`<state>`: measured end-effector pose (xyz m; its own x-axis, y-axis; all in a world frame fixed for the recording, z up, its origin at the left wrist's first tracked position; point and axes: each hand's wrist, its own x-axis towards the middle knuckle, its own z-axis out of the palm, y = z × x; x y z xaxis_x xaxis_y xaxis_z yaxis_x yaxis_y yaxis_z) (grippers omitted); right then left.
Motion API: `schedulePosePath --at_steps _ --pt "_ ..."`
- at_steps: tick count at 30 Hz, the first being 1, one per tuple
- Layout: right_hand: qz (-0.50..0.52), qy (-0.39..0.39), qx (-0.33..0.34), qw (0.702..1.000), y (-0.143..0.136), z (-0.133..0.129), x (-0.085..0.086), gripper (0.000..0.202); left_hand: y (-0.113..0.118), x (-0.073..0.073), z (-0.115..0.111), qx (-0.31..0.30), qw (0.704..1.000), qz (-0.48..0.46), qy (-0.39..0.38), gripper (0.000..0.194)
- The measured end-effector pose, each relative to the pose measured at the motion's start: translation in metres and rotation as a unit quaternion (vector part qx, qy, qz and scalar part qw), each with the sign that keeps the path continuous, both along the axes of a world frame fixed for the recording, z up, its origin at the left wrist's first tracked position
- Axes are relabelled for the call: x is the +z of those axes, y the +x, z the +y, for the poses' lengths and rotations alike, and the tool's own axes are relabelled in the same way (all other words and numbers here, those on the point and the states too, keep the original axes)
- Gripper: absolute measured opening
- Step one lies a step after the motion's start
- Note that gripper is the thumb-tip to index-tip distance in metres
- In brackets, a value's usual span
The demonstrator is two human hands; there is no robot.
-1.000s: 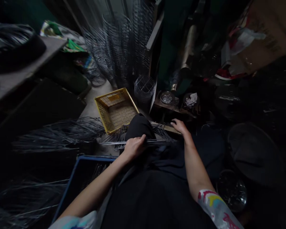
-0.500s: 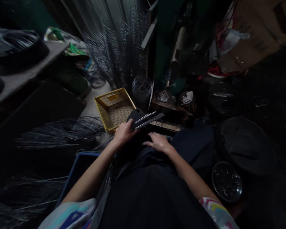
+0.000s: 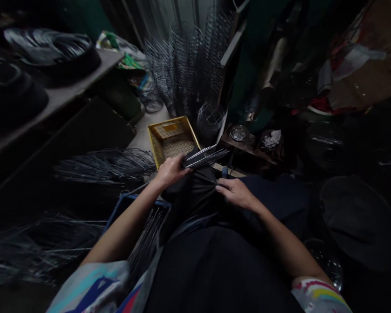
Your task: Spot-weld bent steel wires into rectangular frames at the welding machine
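Note:
My left hand (image 3: pixel 172 171) is closed around a bundle of thin metal rods (image 3: pixel 204 157), whose tips point to the right. The bundle lies over my lap, just in front of a yellow plastic crate (image 3: pixel 152 141). To the right, my right hand (image 3: pixel 236 192) pinches a fold of the dark apron (image 3: pixel 203 184) and pulls the cloth into creases. Below my left forearm stands a blue bin (image 3: pixel 119 204) with more long metal rods (image 3: pixel 146 237) in it.
Heaps of bent wire (image 3: pixel 104 166) lie at the left, below a shelf (image 3: pixel 109 61) bearing wire coils. Wire-mesh cylinders (image 3: pixel 185 65) stand at the back. A dish of small metal pieces (image 3: pixel 239 133) sits on a low bench. A round dark seat (image 3: pixel 355 217) is at right.
My right hand has gone from open fingers to gripping the apron cloth. My left hand still holds the rods. The view has swung left, so the surroundings appear further right.

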<state>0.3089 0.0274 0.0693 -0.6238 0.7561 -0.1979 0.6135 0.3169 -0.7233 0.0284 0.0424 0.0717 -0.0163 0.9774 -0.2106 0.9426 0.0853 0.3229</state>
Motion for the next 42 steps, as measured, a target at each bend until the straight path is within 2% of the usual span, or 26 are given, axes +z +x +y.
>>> schedulePosePath --at_steps 5,8,9,11,14,15,17,19,22,24,27,29,31,32,33,35,37,39,40,41,42 --pt "0.133 -0.072 -0.011 0.988 0.013 0.016 0.019 0.035 -0.005 0.008 0.018 -0.022 1.0 -0.019 0.012 0.037" --pt "0.16 -0.118 -0.024 0.98 0.027 0.029 0.009 0.036 -0.005 0.016 0.033 -0.028 0.999 -0.006 0.013 0.04" --pt "0.16 -0.128 -0.027 0.978 0.03 0.033 -0.001 0.037 -0.005 0.019 0.037 -0.031 0.999 0.003 0.014 0.041" --pt "0.125 -0.126 -0.045 0.983 0.034 0.035 -0.032 0.035 -0.002 0.025 0.039 -0.037 0.999 0.024 0.016 0.04" --pt "-0.059 -0.096 -0.094 0.989 0.028 0.023 -0.093 0.028 0.015 0.025 0.024 -0.049 0.997 0.06 0.009 0.039" --pt "-0.146 -0.112 -0.09 0.979 0.024 0.015 -0.111 0.027 0.023 0.021 0.015 -0.055 0.996 0.068 -0.002 0.039" --pt "-0.202 -0.137 -0.073 0.967 0.017 0.0 -0.139 0.024 0.041 0.007 -0.006 -0.078 0.994 0.06 -0.041 0.041" --pt "-0.22 -0.149 -0.046 0.963 0.016 -0.012 -0.151 0.024 0.058 -0.013 -0.026 -0.108 0.991 0.038 -0.076 0.036" --pt "-0.241 -0.142 -0.017 0.96 0.024 -0.018 -0.147 0.028 0.075 -0.038 -0.041 -0.13 0.988 0.014 -0.083 0.029" --pt "-0.254 -0.136 -0.009 0.958 0.032 -0.019 -0.136 0.029 0.08 -0.046 -0.042 -0.137 0.987 -0.006 -0.078 0.028" --pt "-0.283 -0.124 -0.013 0.951 0.043 -0.021 -0.116 0.029 0.073 -0.045 -0.043 -0.167 0.982 -0.078 -0.051 0.046" --pt "-0.312 -0.113 -0.028 0.943 0.053 -0.022 -0.101 0.03 0.058 -0.039 -0.047 -0.197 0.968 -0.154 -0.03 0.058" --pt "-0.317 -0.091 -0.055 0.943 0.064 -0.022 -0.085 0.03 0.032 -0.034 -0.055 -0.21 0.951 -0.225 -0.014 0.051" --pt "-0.298 -0.069 -0.073 0.949 0.068 -0.021 -0.077 0.03 0.017 -0.032 -0.059 -0.198 0.948 -0.25 -0.002 0.045" --pt "-0.266 -0.039 -0.094 0.959 0.072 -0.018 -0.069 0.03 0.0 -0.031 -0.063 -0.157 0.953 -0.259 0.023 0.04" --pt "-0.174 0.039 -0.131 0.975 0.073 -0.009 -0.057 0.033 -0.034 -0.034 -0.072 -0.019 0.966 -0.246 0.075 0.037" --pt "-0.079 0.102 -0.147 0.981 0.065 0.005 -0.053 0.04 -0.06 -0.043 -0.082 0.129 0.957 -0.243 0.093 0.042" --pt "-0.017 0.129 -0.152 0.98 0.052 0.019 -0.062 0.049 -0.069 -0.056 -0.09 0.246 0.919 -0.299 0.067 0.058" --pt "-0.004 0.128 -0.162 0.978 0.045 0.025 -0.071 0.053 -0.065 -0.063 -0.093 0.291 0.893 -0.341 0.05 0.065" --pt "0.0 0.117 -0.183 0.976 0.039 0.031 -0.083 0.057 -0.057 -0.07 -0.094 0.323 0.868 -0.376 0.033 0.07" --pt "-0.001 0.098 -0.21 0.973 0.034 0.037 -0.097 0.06 -0.045 -0.077 -0.093 0.328 0.863 -0.384 0.03 0.072"
